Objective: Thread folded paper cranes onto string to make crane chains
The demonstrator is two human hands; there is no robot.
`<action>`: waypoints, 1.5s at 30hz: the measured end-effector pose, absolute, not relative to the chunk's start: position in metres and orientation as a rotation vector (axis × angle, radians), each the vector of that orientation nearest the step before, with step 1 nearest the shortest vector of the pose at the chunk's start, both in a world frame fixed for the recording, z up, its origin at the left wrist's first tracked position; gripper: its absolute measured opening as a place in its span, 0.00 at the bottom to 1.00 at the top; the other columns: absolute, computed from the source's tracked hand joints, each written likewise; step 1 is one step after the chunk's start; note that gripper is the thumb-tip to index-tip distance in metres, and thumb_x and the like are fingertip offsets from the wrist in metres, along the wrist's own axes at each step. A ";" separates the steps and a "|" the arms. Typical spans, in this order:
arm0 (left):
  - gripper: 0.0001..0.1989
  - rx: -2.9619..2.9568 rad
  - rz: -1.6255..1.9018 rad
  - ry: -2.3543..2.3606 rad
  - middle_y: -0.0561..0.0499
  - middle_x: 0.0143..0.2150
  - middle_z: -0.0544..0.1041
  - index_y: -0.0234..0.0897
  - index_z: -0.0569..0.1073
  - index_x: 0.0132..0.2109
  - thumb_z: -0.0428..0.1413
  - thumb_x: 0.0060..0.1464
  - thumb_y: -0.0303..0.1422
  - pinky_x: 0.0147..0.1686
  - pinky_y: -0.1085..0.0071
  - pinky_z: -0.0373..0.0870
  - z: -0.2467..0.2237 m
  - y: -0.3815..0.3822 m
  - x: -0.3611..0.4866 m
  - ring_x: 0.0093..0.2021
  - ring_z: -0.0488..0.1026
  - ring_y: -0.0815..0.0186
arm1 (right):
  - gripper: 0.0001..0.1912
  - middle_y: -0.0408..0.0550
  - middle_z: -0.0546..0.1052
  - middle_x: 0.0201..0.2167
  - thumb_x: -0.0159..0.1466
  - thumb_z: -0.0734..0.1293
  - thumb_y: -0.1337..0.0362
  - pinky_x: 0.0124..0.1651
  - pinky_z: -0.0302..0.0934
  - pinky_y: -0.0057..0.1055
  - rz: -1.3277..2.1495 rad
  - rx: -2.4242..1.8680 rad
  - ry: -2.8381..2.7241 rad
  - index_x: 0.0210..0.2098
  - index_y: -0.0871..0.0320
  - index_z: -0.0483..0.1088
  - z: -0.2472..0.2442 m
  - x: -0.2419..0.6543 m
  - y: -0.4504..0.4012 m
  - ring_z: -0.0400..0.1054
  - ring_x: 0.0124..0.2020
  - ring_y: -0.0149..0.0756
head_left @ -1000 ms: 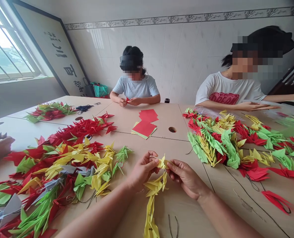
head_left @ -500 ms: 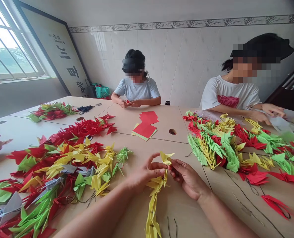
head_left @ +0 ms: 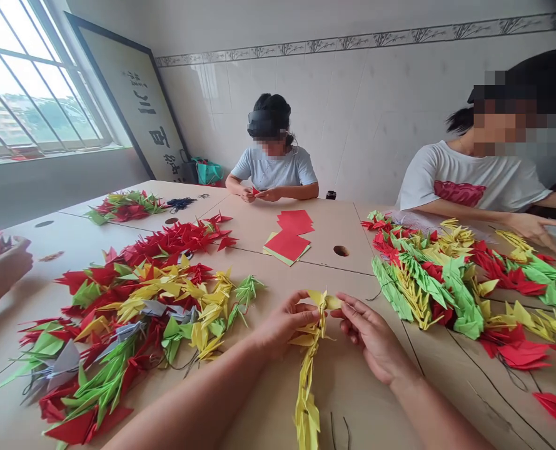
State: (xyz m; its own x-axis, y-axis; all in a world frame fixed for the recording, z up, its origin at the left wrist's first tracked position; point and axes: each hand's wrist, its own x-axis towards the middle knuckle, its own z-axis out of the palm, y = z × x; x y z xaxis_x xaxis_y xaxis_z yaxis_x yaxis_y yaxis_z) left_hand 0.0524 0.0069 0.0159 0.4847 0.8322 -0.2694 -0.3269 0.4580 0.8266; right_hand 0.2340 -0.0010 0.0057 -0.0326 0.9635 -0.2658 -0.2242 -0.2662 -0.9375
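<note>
A string of folded yellow paper cranes (head_left: pixel 308 406) hangs from my hands down toward the near table edge. My left hand (head_left: pixel 291 320) is closed around its upper end, with yellow folds poking out on both sides of the fingers. On the right, my right hand (head_left: pixel 368 331) pinches a pointed yellow tip of the topmost crane between thumb and fingers. Below my right hand, a thin dark cord (head_left: pixel 341 428) lies on the table. The cord inside the yellow string is mostly hidden by paper.
Left lies a heap of red, yellow, green and grey paper cranes (head_left: pixel 141 300); right, another colourful pile (head_left: pixel 428 275). Red paper squares (head_left: pixel 289 244) lie ahead, near a table hole (head_left: pixel 340 250). Two people (head_left: pixel 272 162) sit opposite; another person's hand (head_left: pixel 5 265) is at left.
The view has shifted left, so things appear farther right. The top yellow crane has turned, its tip now pointing toward my right hand. The hand at far left has come further into view.
</note>
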 end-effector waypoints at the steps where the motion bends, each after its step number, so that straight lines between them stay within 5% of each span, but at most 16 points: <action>1: 0.25 0.780 0.820 0.777 0.51 0.38 0.72 0.40 0.65 0.48 0.64 0.43 0.36 0.26 0.76 0.64 0.015 0.007 0.053 0.28 0.71 0.72 | 0.30 0.45 0.77 0.31 0.53 0.71 0.52 0.21 0.52 0.23 1.453 -1.261 -0.975 0.52 0.54 0.65 0.006 0.233 -0.002 0.61 0.23 0.28; 4: 0.26 0.748 0.871 0.842 0.52 0.36 0.71 0.39 0.64 0.49 0.64 0.43 0.36 0.27 0.76 0.65 0.014 0.008 0.054 0.28 0.71 0.72 | 0.33 0.45 0.76 0.31 0.56 0.67 0.49 0.24 0.57 0.26 1.294 -1.310 -1.226 0.57 0.53 0.57 0.004 0.228 -0.006 0.64 0.24 0.30; 9: 0.28 0.719 0.929 0.853 0.53 0.35 0.70 0.38 0.62 0.50 0.64 0.43 0.34 0.26 0.76 0.64 0.008 0.009 0.057 0.27 0.71 0.73 | 0.18 0.45 0.72 0.33 0.59 0.65 0.50 0.36 0.64 0.30 1.201 -1.243 -1.621 0.42 0.54 0.63 0.000 0.222 -0.014 0.68 0.32 0.35; 15: 0.30 0.695 1.008 0.761 0.52 0.34 0.70 0.37 0.61 0.51 0.65 0.42 0.31 0.30 0.73 0.67 0.005 0.009 0.057 0.29 0.73 0.69 | 0.16 0.40 0.71 0.28 0.56 0.67 0.51 0.27 0.58 0.28 0.981 -1.467 -1.810 0.36 0.52 0.62 -0.006 0.220 -0.017 0.63 0.24 0.31; 21: 0.31 0.618 1.031 0.740 0.53 0.33 0.70 0.37 0.61 0.51 0.65 0.41 0.28 0.30 0.72 0.68 0.009 0.009 0.056 0.29 0.73 0.67 | 0.16 0.43 0.72 0.34 0.58 0.65 0.50 0.28 0.60 0.27 1.307 -1.333 -1.649 0.35 0.54 0.59 -0.009 0.219 -0.012 0.66 0.29 0.32; 25: 0.31 0.608 1.019 0.707 0.53 0.34 0.70 0.37 0.61 0.51 0.64 0.41 0.26 0.30 0.75 0.67 0.009 0.009 0.056 0.29 0.72 0.70 | 0.19 0.42 0.71 0.31 0.56 0.67 0.48 0.20 0.51 0.23 1.498 -1.322 -1.410 0.34 0.55 0.61 0.000 0.218 -0.013 0.61 0.22 0.26; 36: 0.28 0.575 1.010 0.723 0.53 0.33 0.70 0.39 0.62 0.51 0.64 0.43 0.29 0.27 0.74 0.68 0.010 0.010 0.054 0.28 0.73 0.69 | 0.17 0.39 0.67 0.26 0.53 0.71 0.52 0.22 0.47 0.22 1.655 -1.347 -1.347 0.33 0.58 0.70 0.010 0.221 -0.013 0.55 0.22 0.24; 45: 0.26 0.528 1.053 0.709 0.48 0.39 0.73 0.36 0.62 0.50 0.63 0.44 0.24 0.37 0.71 0.71 0.011 0.014 0.054 0.32 0.75 0.68 | 0.20 0.39 0.66 0.23 0.58 0.65 0.47 0.22 0.49 0.23 1.676 -1.279 -1.653 0.30 0.60 0.69 0.011 0.227 -0.013 0.56 0.22 0.25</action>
State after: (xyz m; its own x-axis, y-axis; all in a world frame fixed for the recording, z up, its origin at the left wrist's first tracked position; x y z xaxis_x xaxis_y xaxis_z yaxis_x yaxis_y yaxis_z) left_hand 0.0540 0.0140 0.0109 0.3140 0.9106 -0.2687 -0.5917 0.4090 0.6947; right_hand 0.2270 -0.0130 0.0114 -0.4628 0.8375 -0.2904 0.2787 -0.1735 -0.9446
